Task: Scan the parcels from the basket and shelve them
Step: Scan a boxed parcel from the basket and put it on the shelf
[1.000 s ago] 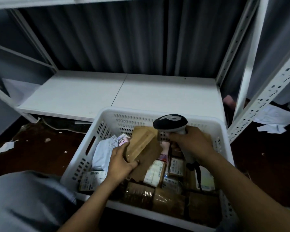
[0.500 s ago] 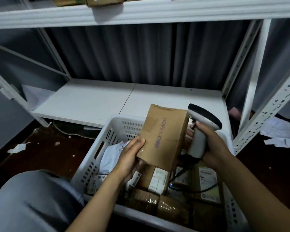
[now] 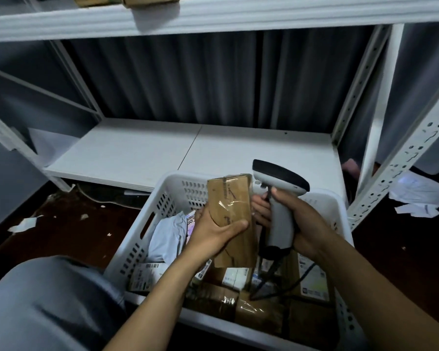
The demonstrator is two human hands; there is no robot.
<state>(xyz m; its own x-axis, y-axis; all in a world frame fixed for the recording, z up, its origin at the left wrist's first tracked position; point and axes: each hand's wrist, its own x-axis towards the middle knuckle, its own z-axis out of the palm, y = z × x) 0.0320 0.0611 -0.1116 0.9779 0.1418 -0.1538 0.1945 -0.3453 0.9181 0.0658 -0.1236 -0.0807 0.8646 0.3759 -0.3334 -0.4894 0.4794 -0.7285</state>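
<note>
— Head view: where is the brown parcel (image 3: 232, 216), and how does it lie?
— Held above the white basket (image 3: 167, 196), long axis nearly upright, its top end towards the lower shelf (image 3: 137, 153).
— And the left hand (image 3: 213, 231)?
— It grips the parcel's lower half, thumb across the taped front face, forearm rising from below.
— The right hand (image 3: 299, 224)?
— Its fingers (image 3: 260, 211) are wrapped round the handle of the barcode scanner (image 3: 279, 198), just beside the parcel's right edge. The scanner stands upright with its dark-topped head over the basket's far rim, and its cable (image 3: 271, 277) drops among the other parcels (image 3: 238, 279) in the basket.
</note>
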